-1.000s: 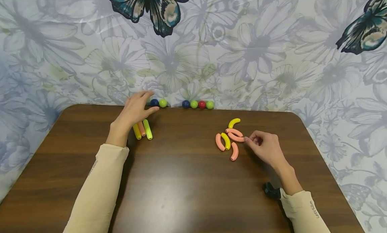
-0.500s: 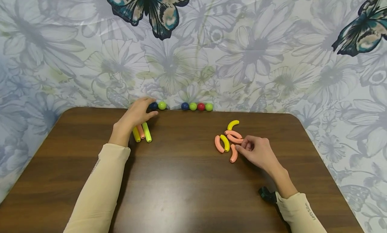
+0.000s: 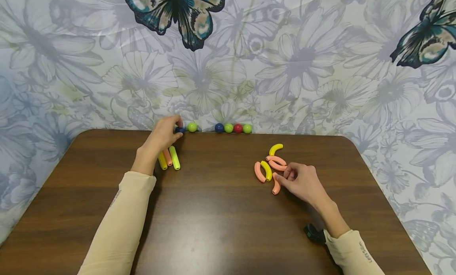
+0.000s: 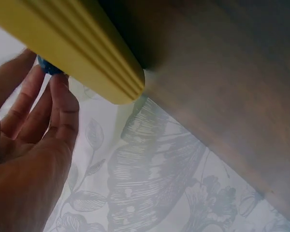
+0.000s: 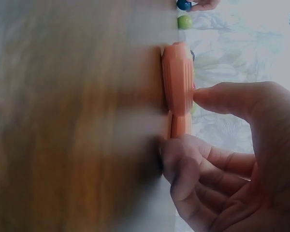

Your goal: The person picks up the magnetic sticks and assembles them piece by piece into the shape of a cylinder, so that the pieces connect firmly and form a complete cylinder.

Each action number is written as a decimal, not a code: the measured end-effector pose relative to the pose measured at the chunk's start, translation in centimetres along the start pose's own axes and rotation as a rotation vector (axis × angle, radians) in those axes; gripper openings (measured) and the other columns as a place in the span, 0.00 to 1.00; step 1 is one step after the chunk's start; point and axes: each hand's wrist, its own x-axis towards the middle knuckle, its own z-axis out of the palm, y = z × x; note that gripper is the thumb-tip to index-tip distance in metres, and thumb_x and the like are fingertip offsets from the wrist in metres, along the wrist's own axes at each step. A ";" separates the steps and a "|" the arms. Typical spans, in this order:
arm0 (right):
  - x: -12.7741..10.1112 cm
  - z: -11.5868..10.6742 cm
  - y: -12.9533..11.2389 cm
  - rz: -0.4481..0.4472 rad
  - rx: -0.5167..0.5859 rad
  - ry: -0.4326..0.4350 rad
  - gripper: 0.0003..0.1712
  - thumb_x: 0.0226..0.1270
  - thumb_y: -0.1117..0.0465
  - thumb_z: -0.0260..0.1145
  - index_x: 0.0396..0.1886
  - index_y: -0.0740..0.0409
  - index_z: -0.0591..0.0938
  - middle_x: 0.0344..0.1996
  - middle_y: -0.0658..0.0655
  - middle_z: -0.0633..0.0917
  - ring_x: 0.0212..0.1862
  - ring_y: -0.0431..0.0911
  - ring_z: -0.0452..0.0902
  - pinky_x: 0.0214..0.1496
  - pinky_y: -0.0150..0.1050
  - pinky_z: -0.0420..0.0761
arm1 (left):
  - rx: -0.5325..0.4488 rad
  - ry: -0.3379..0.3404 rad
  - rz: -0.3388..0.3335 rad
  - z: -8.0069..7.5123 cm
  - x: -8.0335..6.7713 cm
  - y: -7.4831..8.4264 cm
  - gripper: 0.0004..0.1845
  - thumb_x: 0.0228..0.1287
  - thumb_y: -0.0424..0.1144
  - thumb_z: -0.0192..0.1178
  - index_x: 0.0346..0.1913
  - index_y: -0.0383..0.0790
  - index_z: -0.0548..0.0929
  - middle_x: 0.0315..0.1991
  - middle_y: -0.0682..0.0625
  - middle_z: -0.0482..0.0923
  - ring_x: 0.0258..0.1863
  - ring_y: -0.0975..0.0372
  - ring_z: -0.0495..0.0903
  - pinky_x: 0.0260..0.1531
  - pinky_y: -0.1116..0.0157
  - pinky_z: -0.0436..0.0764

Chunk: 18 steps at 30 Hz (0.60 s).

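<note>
At the table's far edge my left hand (image 3: 161, 134) pinches a blue ball (image 3: 180, 129) between thumb and fingertips; the ball (image 4: 49, 66) is partly hidden in the left wrist view. Below that hand lie a yellow straight rod (image 3: 162, 161), an orange one (image 3: 168, 157) and a lime one (image 3: 174, 158). My right hand (image 3: 301, 182) is at a group of curved rods; its thumb touches the nearest pink curved rod (image 3: 276, 184), and its bent forefinger is by another pink curved rod (image 3: 278, 166). That nearest pink rod (image 5: 178, 79) appears large in the right wrist view.
A lime ball (image 3: 192, 126) sits right of the left hand. Farther right, a blue (image 3: 219, 127), a lime, a red (image 3: 238, 128) and a lime ball stand in a row along the edge. Two yellow curved rods (image 3: 276, 149) lie among the pink ones. Behind is a patterned wall (image 3: 303, 69).
My left fingers have closed in on the blue ball. My right hand has moved left and toward me, from the upper pink curved rod to the nearest one.
</note>
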 end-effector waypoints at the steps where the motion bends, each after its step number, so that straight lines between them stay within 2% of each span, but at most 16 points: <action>1: 0.0 0.0 0.0 0.002 0.000 -0.003 0.19 0.64 0.43 0.78 0.24 0.47 0.81 0.18 0.45 0.79 0.22 0.40 0.73 0.25 0.34 0.72 | -0.005 0.007 -0.005 0.0 -0.1 0.0 0.13 0.68 0.27 0.68 0.52 0.31 0.79 0.46 0.33 0.82 0.44 0.44 0.78 0.48 0.46 0.79; 5: -0.1 0.0 0.0 0.023 0.004 -0.025 0.16 0.65 0.46 0.78 0.26 0.48 0.83 0.19 0.45 0.81 0.23 0.40 0.74 0.27 0.34 0.74 | -0.007 0.011 -0.018 0.1 -0.3 0.1 0.13 0.67 0.26 0.69 0.51 0.31 0.79 0.46 0.34 0.83 0.45 0.44 0.80 0.47 0.47 0.80; 12: -0.2 -0.5 -0.4 0.090 0.056 -0.108 0.11 0.67 0.54 0.75 0.31 0.54 0.84 0.19 0.49 0.82 0.17 0.41 0.78 0.23 0.35 0.77 | -0.025 -0.023 -0.015 0.3 -0.4 0.1 0.15 0.67 0.30 0.70 0.52 0.31 0.79 0.48 0.35 0.82 0.47 0.44 0.80 0.50 0.46 0.80; 18: -0.3 -1.2 -1.1 0.103 0.010 -0.143 0.10 0.65 0.54 0.75 0.31 0.54 0.84 0.20 0.48 0.84 0.22 0.42 0.78 0.26 0.36 0.77 | -0.050 -0.054 0.013 0.0 -0.2 0.3 0.15 0.64 0.31 0.71 0.51 0.31 0.82 0.47 0.36 0.81 0.47 0.44 0.80 0.52 0.46 0.79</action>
